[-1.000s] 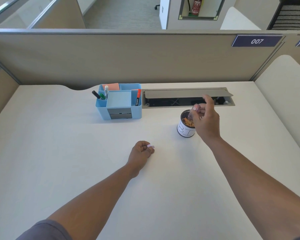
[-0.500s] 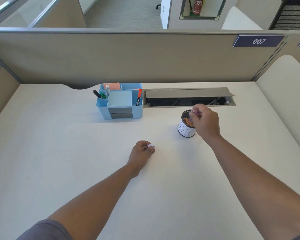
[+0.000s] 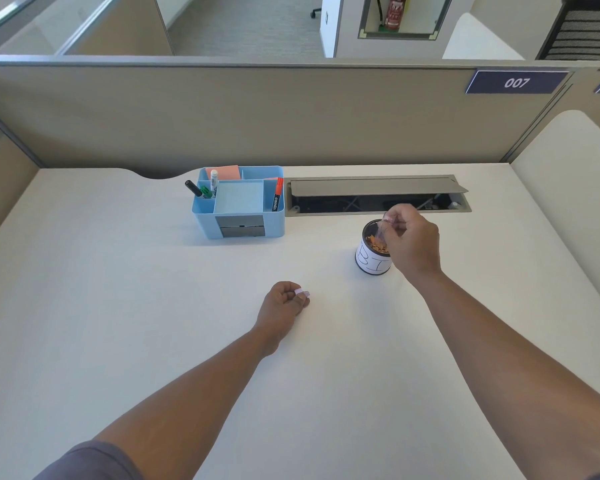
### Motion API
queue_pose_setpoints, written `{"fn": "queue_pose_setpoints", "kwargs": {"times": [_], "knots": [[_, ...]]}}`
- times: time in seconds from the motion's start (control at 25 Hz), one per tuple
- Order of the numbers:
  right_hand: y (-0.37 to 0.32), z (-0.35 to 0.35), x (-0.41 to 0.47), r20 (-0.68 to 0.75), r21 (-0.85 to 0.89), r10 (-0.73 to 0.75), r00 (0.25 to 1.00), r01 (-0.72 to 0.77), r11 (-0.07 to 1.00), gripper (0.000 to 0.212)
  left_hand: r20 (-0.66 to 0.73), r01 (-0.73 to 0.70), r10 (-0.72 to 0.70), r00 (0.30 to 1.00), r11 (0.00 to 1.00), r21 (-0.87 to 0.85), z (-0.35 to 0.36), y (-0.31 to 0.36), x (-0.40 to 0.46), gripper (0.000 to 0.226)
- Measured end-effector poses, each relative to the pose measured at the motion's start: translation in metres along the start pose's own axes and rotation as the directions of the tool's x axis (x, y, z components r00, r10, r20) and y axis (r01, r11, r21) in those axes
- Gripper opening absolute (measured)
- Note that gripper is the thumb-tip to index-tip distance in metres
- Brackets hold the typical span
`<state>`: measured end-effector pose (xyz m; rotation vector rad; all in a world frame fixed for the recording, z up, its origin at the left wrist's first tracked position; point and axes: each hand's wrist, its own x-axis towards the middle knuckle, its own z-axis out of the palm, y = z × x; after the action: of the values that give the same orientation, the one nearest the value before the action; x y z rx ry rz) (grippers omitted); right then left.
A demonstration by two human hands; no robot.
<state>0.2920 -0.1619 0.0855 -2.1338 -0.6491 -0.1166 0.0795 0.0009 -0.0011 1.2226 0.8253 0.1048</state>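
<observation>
Right hand (image 3: 413,240) hangs over the mouth of a small tin (image 3: 371,263), thumb and fingertips pinching a small see-through piece (image 3: 384,226) just above the rim. The tin stands upright toward the table's far edge, right of the middle. It has a white label with hand-drawn marks and holds a heap of orange-brown bits.

The left hand (image 3: 283,303) rests near the middle of the table (image 3: 118,306), fingers curled, pinching a tiny pink piece (image 3: 302,292) at its fingertips.

Judging by the heap, the filling seems well along. The see-through piece looks about to go in (though it could equally be coming out; the picture cannot settle that). The pink piece has yet to reach the tin.

The table is pale cream and matte. At its far edge, left of the tin, sits a blue desk organiser (image 3: 239,230) holding markers (image 3: 277,195), a note pad and orange sticky notes. To the right of the organiser and just behind the tin, a grey cable hatch (image 3: 374,187) lies open in the tabletop.

A beige partition (image 3: 257,116) closes off the far edge and carries a dark plate reading 007 (image 3: 516,83). Beyond it are grey carpet and a red fire extinguisher (image 3: 394,12) in a wall recess.
</observation>
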Motion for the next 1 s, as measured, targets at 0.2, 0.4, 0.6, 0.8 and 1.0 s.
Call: {"fn": "queue_pose_setpoints", "kwargs": {"times": [0.2, 0.4, 0.6, 0.8, 1.0], "knots": [[-0.0014, 0.0016, 0.0033, -0.057, 0.078, -0.01, 0.998, 0.015, 0.997, 0.042, -0.003, -0.003, 0.003, 1.0, 1.0, 0.01, -0.0003, -0.0004, -0.0007, 0.004], [0.0066, 0.0012, -0.0016, -0.014, -0.042, 0.001, 1.0, -0.002, 0.999, 0.016, -0.001, -0.001, 0.001, 1.0, 1.0, 0.006, 0.0, 0.0002, -0.0008, 0.004], [0.0, 0.0011, 0.0009, -0.073, 0.133, 0.063, 0.995, -0.053, 0.99, 0.036, 0.0, -0.009, 0.009, 1.0, 1.0, 0.011, -0.0003, -0.0006, -0.0009, 0.004], [0.0035, -0.0005, 0.001, -0.081, 0.195, 0.13, 0.988, -0.113, 0.974, 0.039, -0.006, -0.004, 0.004, 1.0, 1.0, 0.015, -0.0003, -0.0005, -0.0002, 0.004], [0.0053, -0.0007, 0.0026, -0.09, 0.203, 0.157, 0.983, -0.136, 0.97, 0.037, -0.005, -0.007, 0.007, 1.0, 1.0, 0.022, -0.0004, -0.0008, 0.0003, 0.005]]}}
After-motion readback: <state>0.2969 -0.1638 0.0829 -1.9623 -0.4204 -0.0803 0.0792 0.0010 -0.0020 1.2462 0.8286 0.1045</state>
